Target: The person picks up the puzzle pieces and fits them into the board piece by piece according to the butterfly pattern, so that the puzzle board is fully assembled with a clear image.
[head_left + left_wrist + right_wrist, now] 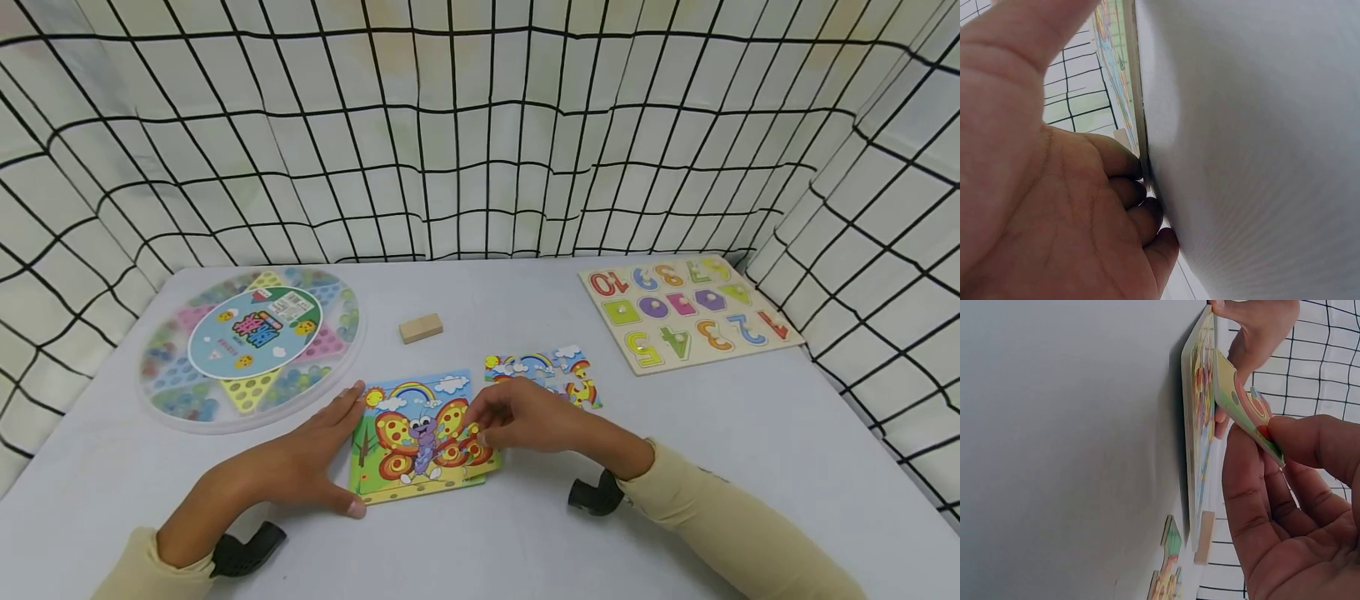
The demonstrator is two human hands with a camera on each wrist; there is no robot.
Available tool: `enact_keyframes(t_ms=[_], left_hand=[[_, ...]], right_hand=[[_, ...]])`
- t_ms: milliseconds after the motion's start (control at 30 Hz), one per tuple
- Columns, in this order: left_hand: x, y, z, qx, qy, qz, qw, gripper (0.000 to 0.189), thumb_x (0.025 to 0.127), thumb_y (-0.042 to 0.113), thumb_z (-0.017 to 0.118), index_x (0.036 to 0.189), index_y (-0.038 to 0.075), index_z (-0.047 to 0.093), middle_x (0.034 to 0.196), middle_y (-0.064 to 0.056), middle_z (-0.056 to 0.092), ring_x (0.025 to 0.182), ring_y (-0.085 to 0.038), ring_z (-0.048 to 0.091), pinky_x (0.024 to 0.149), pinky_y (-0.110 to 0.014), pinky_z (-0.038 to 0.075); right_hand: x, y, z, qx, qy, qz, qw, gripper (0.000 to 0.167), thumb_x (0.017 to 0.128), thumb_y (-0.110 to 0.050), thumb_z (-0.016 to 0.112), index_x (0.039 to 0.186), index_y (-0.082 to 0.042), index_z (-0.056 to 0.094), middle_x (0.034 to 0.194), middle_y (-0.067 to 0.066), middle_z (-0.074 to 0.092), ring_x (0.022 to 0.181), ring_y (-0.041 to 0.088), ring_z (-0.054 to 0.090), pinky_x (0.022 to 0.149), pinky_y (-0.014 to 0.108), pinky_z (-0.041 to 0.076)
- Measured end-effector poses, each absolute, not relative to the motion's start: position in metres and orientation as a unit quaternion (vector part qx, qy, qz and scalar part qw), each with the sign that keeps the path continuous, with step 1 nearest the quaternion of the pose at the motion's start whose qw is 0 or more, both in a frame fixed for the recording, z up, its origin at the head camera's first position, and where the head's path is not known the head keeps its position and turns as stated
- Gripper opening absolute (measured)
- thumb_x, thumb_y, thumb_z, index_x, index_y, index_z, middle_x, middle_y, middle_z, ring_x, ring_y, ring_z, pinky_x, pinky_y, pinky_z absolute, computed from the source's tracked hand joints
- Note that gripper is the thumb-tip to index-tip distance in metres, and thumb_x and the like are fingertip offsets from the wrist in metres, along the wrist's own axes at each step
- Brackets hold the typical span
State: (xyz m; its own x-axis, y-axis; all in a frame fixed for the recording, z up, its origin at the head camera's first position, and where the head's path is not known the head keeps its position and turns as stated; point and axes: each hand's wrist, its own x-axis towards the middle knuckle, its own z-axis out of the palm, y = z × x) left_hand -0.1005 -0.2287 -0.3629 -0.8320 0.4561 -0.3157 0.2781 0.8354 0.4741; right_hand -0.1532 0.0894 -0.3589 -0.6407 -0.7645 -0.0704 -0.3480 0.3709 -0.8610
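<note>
A butterfly picture puzzle board [416, 425] lies on the white table in front of me. My left hand [300, 458] rests at its left side, thumb at the near corner and fingers extended along the edge. In the right wrist view, my right hand [1297, 494] pinches a puzzle piece [1242, 403] between thumb and fingers. The piece is tilted over the board, above its lower right part, and shows a red and yellow wing pattern. Several assembled-looking puzzle pieces [540, 367] lie right of the board, partly hidden behind my right hand.
A small wooden block [422, 328] lies beyond the board. At the left is a round, clear-covered board game [255, 333] with coloured triangles. A wooden number board [690, 312] lies at the back right. Black netting [487, 167] over pale cloth encloses the table's back and sides.
</note>
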Motion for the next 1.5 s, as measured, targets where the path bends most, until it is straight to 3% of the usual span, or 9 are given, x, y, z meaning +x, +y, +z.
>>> enact_keyframes(t_ms=[433,767,1233,1500], left_hand=[[-0.100,-0.231,-0.362,0.197,0.934,0.213,0.211,0.133,0.062,0.067,0.079,0.154,-0.002,0.012,0.162,-0.015,-0.005,0.146,-0.040,-0.001,0.111,-0.061,0.016],[-0.102,-0.230,-0.363,0.199,0.933,0.214,0.210,0.134,0.062,0.067,0.079,0.154,-0.002,0.011,0.162,-0.014,-0.005,0.146,-0.040,-0.001,0.111,-0.061,0.017],[-0.102,-0.229,-0.362,0.197,0.933,0.214,0.212,0.133,0.062,0.067,0.080,0.154,-0.002,0.012,0.162,-0.014,-0.005,0.145,-0.041,0.000,0.111,-0.062,0.017],[-0.101,-0.230,-0.363,0.197,0.931,0.220,0.213,0.134,0.062,0.066,0.080,0.154,-0.002,0.011,0.162,-0.015,-0.006,0.145,-0.041,-0.001,0.111,-0.061,0.016]], right_hand=[[-0.150,0.072,-0.362,-0.370,0.803,-0.416,0.211,0.016,0.086,-0.001,0.071,0.100,-0.009,0.069,0.082,-0.006,0.063,0.076,0.009,0.058,0.066,0.024,0.052],[-0.150,0.057,-0.362,-0.354,0.823,-0.389,0.217,0.016,0.086,-0.001,0.072,0.100,-0.009,0.068,0.073,-0.005,0.062,0.066,0.008,0.055,0.060,0.021,0.049],[-0.153,0.057,-0.363,-0.343,0.842,-0.367,0.195,0.015,0.086,-0.003,0.073,0.100,-0.010,0.072,0.086,-0.007,0.063,0.078,0.008,0.056,0.068,0.021,0.051],[-0.153,0.052,-0.364,-0.339,0.858,-0.333,0.194,0.015,0.086,-0.005,0.074,0.100,-0.009,0.074,0.085,-0.008,0.058,0.078,0.007,0.055,0.066,0.020,0.050]])
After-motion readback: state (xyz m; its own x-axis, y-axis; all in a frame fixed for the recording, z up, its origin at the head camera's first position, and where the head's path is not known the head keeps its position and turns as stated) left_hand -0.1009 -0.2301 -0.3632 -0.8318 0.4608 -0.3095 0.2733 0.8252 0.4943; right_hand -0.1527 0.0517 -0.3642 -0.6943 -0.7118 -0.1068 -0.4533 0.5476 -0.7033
